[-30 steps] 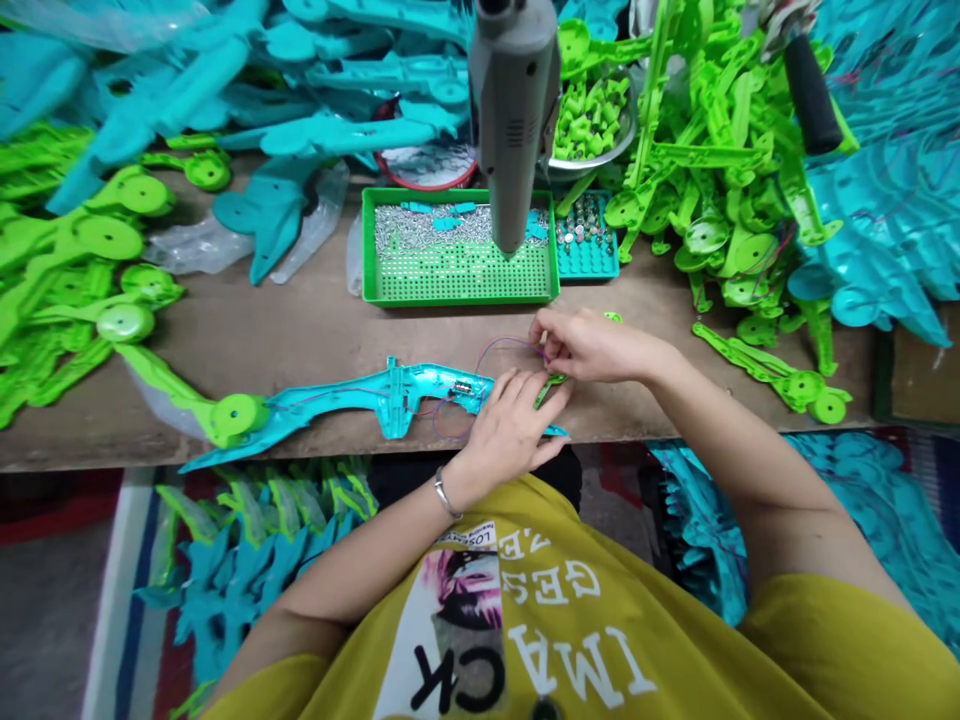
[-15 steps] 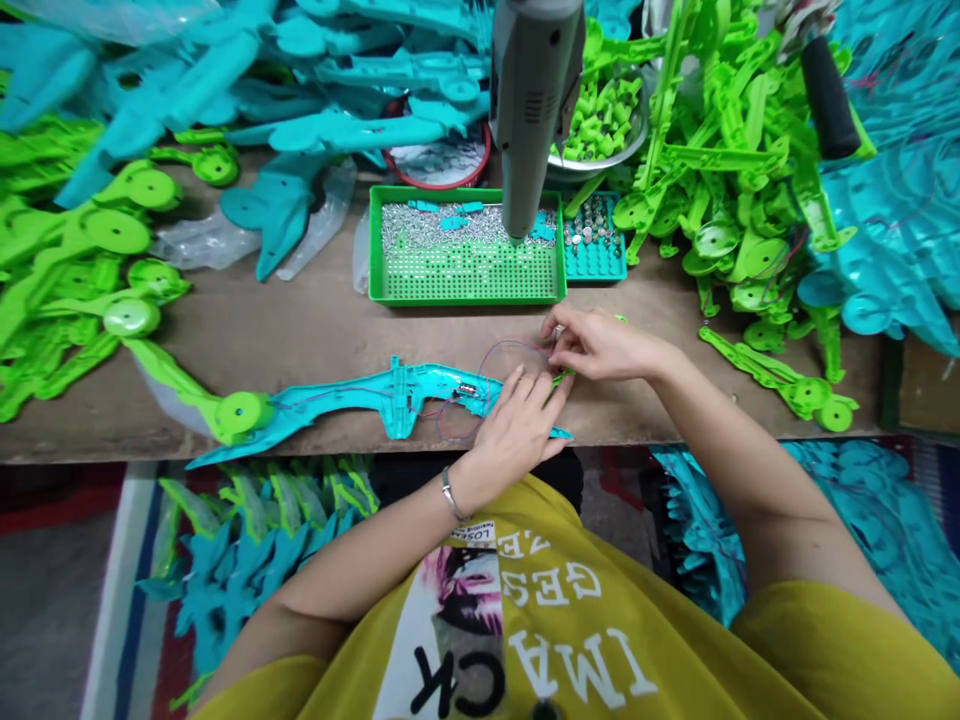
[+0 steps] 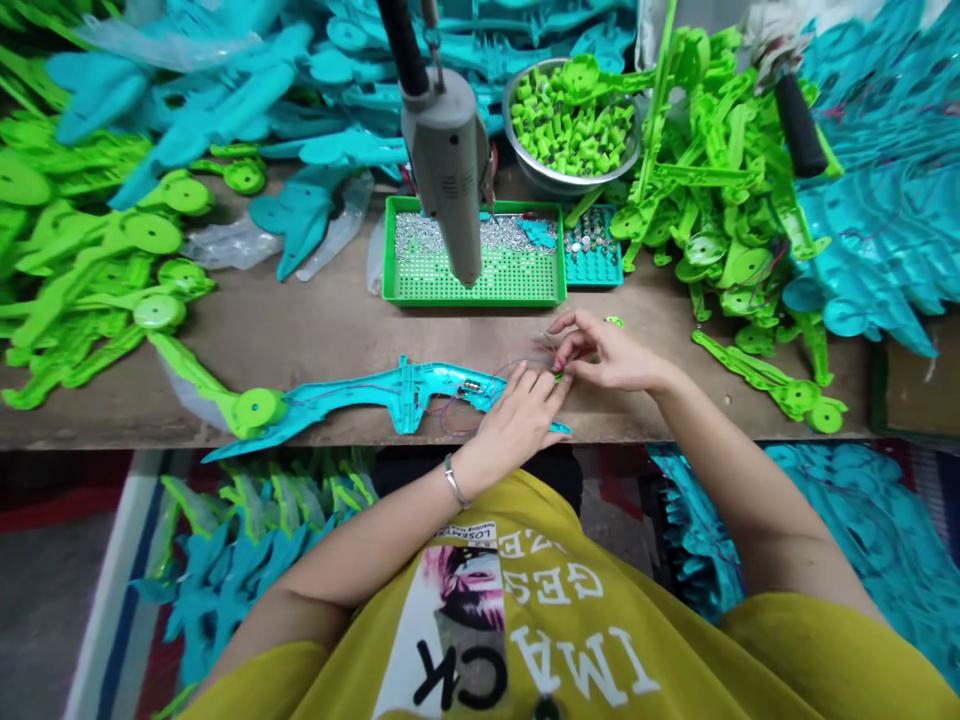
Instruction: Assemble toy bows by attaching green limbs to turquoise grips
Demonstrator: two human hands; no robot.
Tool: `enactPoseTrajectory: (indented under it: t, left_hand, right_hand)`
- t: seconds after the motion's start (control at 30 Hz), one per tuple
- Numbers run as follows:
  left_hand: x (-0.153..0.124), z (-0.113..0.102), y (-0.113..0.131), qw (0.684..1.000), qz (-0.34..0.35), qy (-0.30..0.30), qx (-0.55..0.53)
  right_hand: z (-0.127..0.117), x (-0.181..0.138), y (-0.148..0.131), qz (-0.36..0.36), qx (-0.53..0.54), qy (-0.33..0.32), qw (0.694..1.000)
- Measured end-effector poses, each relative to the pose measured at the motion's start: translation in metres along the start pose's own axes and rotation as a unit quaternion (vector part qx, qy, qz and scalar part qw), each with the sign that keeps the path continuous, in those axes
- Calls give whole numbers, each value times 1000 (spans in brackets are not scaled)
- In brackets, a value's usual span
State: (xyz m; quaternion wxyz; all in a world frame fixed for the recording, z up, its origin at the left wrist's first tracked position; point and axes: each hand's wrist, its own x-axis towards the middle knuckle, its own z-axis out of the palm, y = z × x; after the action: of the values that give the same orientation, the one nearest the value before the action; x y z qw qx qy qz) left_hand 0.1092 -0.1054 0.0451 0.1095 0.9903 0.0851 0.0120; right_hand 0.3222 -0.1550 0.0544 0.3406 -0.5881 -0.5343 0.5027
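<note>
Left hand [image 3: 525,408] lies flat-fingered across an uncovered blue shell [image 3: 407,395]; right hand's [image 3: 611,355] fingers nearly meet, any hold unclear; wires [image 3: 444,415] appear partly laid, loops loose.

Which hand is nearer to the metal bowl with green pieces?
Right: the right hand is below the metal bowl in the picture; the left hand is lower, over the blue part.

Cool, fairly even light, apparently from above, brightens the tabletop [image 3: 337,335], leaving white glints on the turquoise parts [image 3: 870,240] at right and the metal bowl [image 3: 559,181]; the floor [image 3: 45,590] sits dimmer. Thin wires [image 3: 529,361] by the right hand [image 3: 611,355] smear faintly; outer edges look stretched and soft
</note>
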Motion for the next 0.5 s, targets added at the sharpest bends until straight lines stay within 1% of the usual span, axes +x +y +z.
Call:
enactPoseTrajectory:
  t: [0.07,0.17,0.27,0.3,0.33,0.37,0.4,0.43,0.47,0.5]
  left_hand:
    - [-3,2,1,1000,-5,14,0]
    - [-12,1,6,998,-7,55,-6]
    - [-21,-9,9,991,52,118,-42]
    - [-23,-15,8,986,58,144,-54]
    - [-23,-21,5,983,41,170,-63]
    - [-21,-27,1,979,-1,191,-69]
    - [-18,-33,-4,974,-59,204,-74]
    - [-14,-38,-10,968,-117,204,-84]
    - [-10,-41,-16,962,-161,195,-106]
    - [-6,-43,-21,957,-183,180,-138]
  right_hand:
    - [2,-4,0,-7,-31,13,999]
    - [6,-8,0,-24,-78,38,996]
    - [11,-11,3,-35,-99,64,992]
    - [12,-12,4,-37,-101,71,992]
    - [13,-12,5,-38,-102,75,991]
    - [14,-13,5,-40,-102,79,991]
    - [14,-13,5,-40,-101,81,991]
    - [14,-14,5,-39,-97,82,991]
    - [14,-14,4,-35,-90,83,992]
    - [14,-14,3,-28,-76,82,993]
